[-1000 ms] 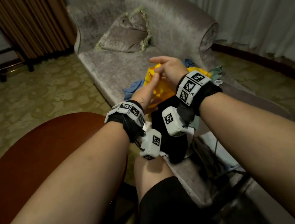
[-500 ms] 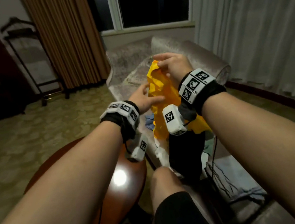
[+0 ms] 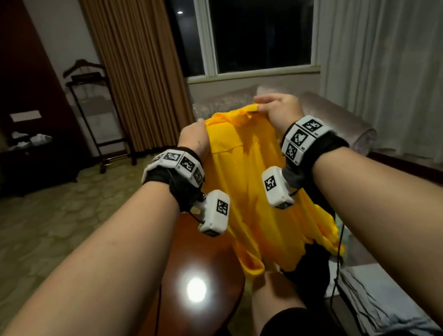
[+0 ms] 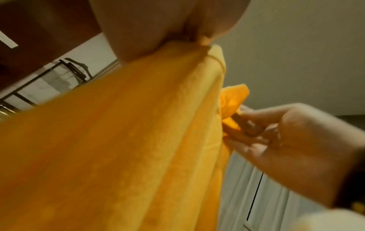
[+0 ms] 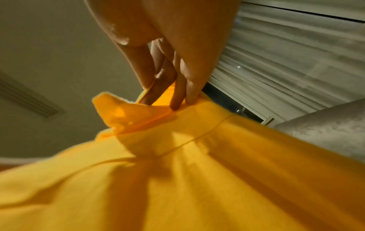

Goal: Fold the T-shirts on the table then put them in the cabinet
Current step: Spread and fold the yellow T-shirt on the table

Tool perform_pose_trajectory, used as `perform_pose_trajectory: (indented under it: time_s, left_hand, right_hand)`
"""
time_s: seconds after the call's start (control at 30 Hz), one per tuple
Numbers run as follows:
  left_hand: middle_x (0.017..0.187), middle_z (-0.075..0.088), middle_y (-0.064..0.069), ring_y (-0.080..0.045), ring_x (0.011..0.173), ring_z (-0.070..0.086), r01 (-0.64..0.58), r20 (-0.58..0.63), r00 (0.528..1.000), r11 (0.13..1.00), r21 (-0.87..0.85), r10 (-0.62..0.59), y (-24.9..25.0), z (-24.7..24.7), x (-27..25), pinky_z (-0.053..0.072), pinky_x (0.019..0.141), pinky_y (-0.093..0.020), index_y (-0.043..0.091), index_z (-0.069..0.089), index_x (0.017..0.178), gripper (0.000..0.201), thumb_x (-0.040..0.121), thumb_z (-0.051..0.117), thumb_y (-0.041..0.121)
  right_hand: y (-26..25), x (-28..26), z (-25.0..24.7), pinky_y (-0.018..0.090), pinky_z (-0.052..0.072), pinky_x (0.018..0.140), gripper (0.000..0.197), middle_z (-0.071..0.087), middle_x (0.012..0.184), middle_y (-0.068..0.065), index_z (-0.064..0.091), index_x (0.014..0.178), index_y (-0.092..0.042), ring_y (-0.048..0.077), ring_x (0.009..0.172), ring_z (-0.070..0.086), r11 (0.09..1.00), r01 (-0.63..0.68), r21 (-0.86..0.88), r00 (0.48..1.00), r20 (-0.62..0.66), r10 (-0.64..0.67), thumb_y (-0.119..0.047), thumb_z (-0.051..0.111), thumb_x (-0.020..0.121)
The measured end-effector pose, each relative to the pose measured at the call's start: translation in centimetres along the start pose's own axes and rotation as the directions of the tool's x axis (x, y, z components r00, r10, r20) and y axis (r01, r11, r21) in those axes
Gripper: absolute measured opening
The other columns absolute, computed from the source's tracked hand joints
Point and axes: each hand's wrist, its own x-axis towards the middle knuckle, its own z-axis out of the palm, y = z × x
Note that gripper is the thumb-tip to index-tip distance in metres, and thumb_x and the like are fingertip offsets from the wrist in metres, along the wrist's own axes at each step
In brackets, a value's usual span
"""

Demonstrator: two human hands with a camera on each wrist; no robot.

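A yellow T-shirt (image 3: 248, 186) hangs in the air in front of me, held up by its top edge. My left hand (image 3: 194, 137) grips the shirt's left shoulder. My right hand (image 3: 277, 110) pinches the top edge near the collar between thumb and fingers. The right wrist view shows those fingers (image 5: 177, 87) on the yellow cloth (image 5: 177, 171) at a collar fold. From the left wrist the shirt (image 4: 118, 148) drapes down from my left palm (image 4: 158, 28), with the right hand (image 4: 276, 137) pinching cloth beyond. The hem hangs over my knee (image 3: 272, 294).
A round brown wooden table (image 3: 200, 270) with a light glare stands below my left arm. A grey sofa (image 3: 345, 127) lies behind the shirt, with grey-blue clothes (image 3: 382, 307) on its seat at lower right. A valet stand (image 3: 96, 114), curtains and a dark window are behind.
Both hands have lifted the yellow shirt off the sofa and moved apart along its top edge, so it now hangs spread. My head has tilted up toward the window.
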Motion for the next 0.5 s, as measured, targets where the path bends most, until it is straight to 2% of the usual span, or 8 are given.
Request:
perform_pose_trajectory:
  time_s: [0.07,0.13,0.17,0.23,0.3,0.33,0.43,0.5]
  left_hand:
    - [0.135,0.049,-0.025,-0.037,0.124,0.049,0.089,-0.045,0.994,0.982,-0.17,-0.098,-0.3,-1.9,0.0,0.038,0.097,-0.038,-0.004,0.035,0.138,0.038,0.103,0.028,0.01]
    - [0.134,0.051,-0.021,-0.037,0.121,0.051,0.201,-0.036,0.97,0.872,-0.447,-0.242,-0.9,-3.7,0.1,0.043,0.095,-0.038,-0.003,0.041,0.136,0.042,0.103,0.033,0.022]
    - [0.129,0.055,-0.02,-0.036,0.114,0.057,0.213,-0.023,0.963,0.814,-0.541,-0.267,-1.1,-4.6,0.0,0.048,0.088,-0.038,-0.002,0.045,0.134,0.044,0.102,0.034,0.027]
    - [0.101,0.062,-0.015,-0.031,0.088,0.064,0.231,-0.004,0.948,0.696,-0.68,-0.319,-1.7,-7.0,-0.4,0.053,0.075,-0.036,0.001,0.052,0.125,0.042,0.101,0.036,0.031]
    - [0.085,0.06,-0.011,-0.029,0.082,0.061,0.215,0.001,0.938,0.578,-0.787,-0.347,-2.8,-9.5,-0.1,0.054,0.074,-0.039,0.007,0.057,0.101,0.028,0.101,0.039,0.029]
    - [0.086,0.062,-0.013,-0.029,0.085,0.062,0.189,-0.002,0.936,0.509,-0.84,-0.351,-3.1,-10.9,-0.1,0.054,0.073,-0.042,0.01,0.056,0.093,0.024,0.101,0.041,0.027]
    - [0.094,0.066,-0.012,-0.028,0.089,0.065,0.115,-0.035,0.951,0.457,-0.882,-0.306,-4.1,-14.2,0.1,0.053,0.074,-0.045,0.013,0.056,0.092,0.023,0.101,0.039,0.025]
    - [0.089,0.063,-0.01,-0.025,0.08,0.063,0.106,-0.035,0.958,0.466,-0.878,-0.283,-4.8,-15.5,-0.2,0.052,0.072,-0.041,0.013,0.055,0.093,0.022,0.102,0.036,0.023]
  right_hand:
    - [-0.2,-0.4,1.8,0.027,0.042,0.102,0.037,0.061,0.123,0.005,0.063,0.123,-0.013,0.017,0.116,0.053,0.999,-0.017,-0.032,0.997,0.075,0.02,-0.002,0.057,0.088]
    - [-0.7,-0.9,4.4,0.033,0.039,0.108,0.055,0.053,0.136,0.007,0.05,0.137,-0.014,0.02,0.128,0.047,0.999,-0.016,-0.028,0.983,0.181,0.021,0.003,0.056,0.084]
    - [-1.0,-1.1,5.8,0.036,0.038,0.11,0.064,0.048,0.142,0.007,0.042,0.143,-0.015,0.021,0.132,0.043,1.0,0.003,-0.008,0.973,0.229,-0.001,0.004,0.056,0.083]
    - [-2.0,-2.0,8.6,0.035,0.04,0.107,0.066,0.046,0.143,0.008,0.038,0.145,-0.014,0.02,0.129,0.044,0.998,0.059,0.03,0.961,0.27,-0.065,0.002,0.057,0.084]
    - [-2.6,-2.9,11.1,0.028,0.046,0.091,0.042,0.059,0.121,0.01,0.054,0.13,-0.008,0.018,0.11,0.054,0.992,0.125,0.03,0.956,0.264,-0.129,-0.008,0.06,0.088]
    - [-2.7,-3.4,12.5,0.027,0.047,0.084,0.031,0.062,0.108,0.008,0.06,0.118,-0.007,0.017,0.1,0.057,0.989,0.146,0.013,0.947,0.289,-0.144,-0.015,0.063,0.088]
    - [-1.7,-4.8,16.7,0.028,0.047,0.079,0.034,0.065,0.098,0.001,0.066,0.106,-0.011,0.014,0.089,0.06,0.973,0.207,-0.098,0.856,0.5,-0.132,-0.034,0.071,0.082]
    - [-0.8,-5.5,19.2,0.028,0.047,0.066,0.016,0.063,0.079,-0.003,0.065,0.082,-0.017,0.013,0.073,0.058,0.956,0.244,-0.163,0.822,0.557,-0.115,-0.031,0.072,0.081]
